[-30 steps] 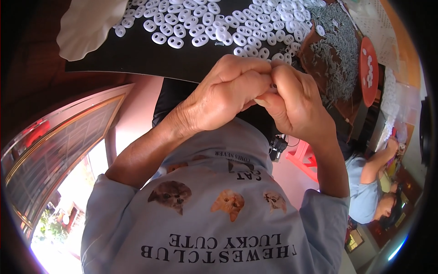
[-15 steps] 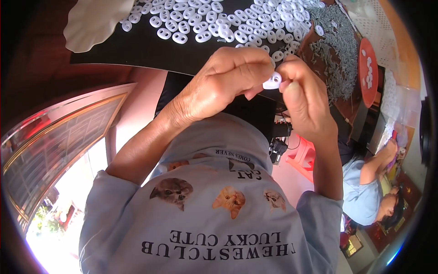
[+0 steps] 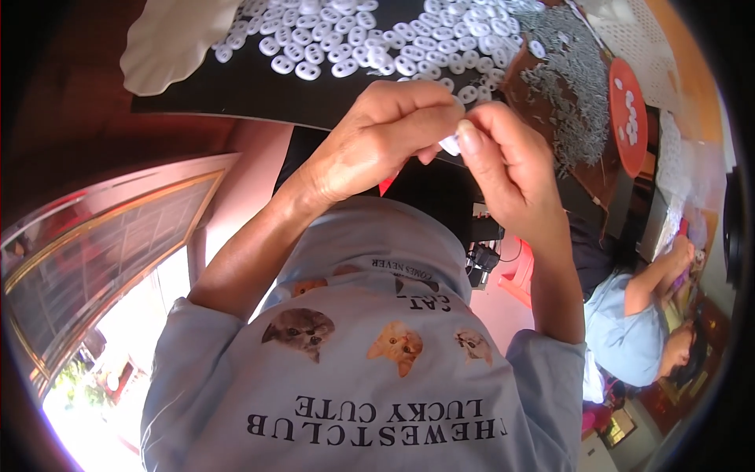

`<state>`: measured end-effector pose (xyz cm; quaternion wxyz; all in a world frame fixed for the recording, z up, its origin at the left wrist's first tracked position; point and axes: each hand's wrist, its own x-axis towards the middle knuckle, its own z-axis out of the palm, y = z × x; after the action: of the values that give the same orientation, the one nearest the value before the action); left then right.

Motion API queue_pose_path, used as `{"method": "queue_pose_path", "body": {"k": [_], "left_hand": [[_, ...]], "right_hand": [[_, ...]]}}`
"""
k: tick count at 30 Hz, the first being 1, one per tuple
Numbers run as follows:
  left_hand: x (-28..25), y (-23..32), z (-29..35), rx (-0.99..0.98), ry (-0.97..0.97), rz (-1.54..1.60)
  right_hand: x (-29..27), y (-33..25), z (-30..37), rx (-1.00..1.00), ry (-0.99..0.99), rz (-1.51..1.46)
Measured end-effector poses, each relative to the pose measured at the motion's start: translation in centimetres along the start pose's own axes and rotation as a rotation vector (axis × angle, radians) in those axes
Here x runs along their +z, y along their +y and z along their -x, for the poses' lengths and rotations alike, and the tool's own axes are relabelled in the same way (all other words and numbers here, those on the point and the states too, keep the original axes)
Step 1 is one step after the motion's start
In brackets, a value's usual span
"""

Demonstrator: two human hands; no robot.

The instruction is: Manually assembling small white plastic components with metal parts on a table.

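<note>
Just off the near edge of a black table [image 3: 212, 96], both my hands meet around one small white plastic cord lock [image 3: 450, 145]. My left hand [image 3: 381, 138] is closed, pinching it from the left. From the right, my right hand [image 3: 515, 161] presses its thumb and bent forefinger against the same piece. Fingers cover most of the cord lock, and whether a smaller part sits between them cannot be made out. Beyond my hands many loose white two-hole cord locks [image 3: 344, 69] are spread over the tabletop. A heap of small grey metal springs [image 3: 578, 94] lies to the right.
A cream scalloped tray [image 3: 169, 55] overhangs the table's left side. At the right are a red plate [image 3: 634, 164] holding several white pieces and a white perforated basket [image 3: 641, 55]. A co-worker in a blue shirt [image 3: 625, 330] sits beyond. A pink stool [image 3: 519, 275] stands below.
My right hand has turned and shifted slightly left, its thumb now over the cord lock, which shows less. Both hands stay together; the view has shifted slightly.
</note>
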<state>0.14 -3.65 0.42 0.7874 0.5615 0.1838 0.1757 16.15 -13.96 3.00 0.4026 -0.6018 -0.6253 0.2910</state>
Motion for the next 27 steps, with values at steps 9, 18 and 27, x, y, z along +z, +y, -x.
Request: {"method": "queue_pose_path", "body": {"k": [9, 18, 27], "left_hand": [[0.3, -0.6, 0.1, 0.045, 0.0, -0.121], [0.2, -1.7, -0.1, 0.13, 0.023, -0.096], [0.2, -2.0, 0.0, 0.162, 0.038, -0.139]], "right_hand": [[-7.1, 1.3, 3.0, 0.301, 0.423, -0.004], [-19.8, 10.4, 3.4, 0.451, 0.58, 0.553], [-8.3, 4.0, -2.8, 0.044, 0.249, 0.432]]}}
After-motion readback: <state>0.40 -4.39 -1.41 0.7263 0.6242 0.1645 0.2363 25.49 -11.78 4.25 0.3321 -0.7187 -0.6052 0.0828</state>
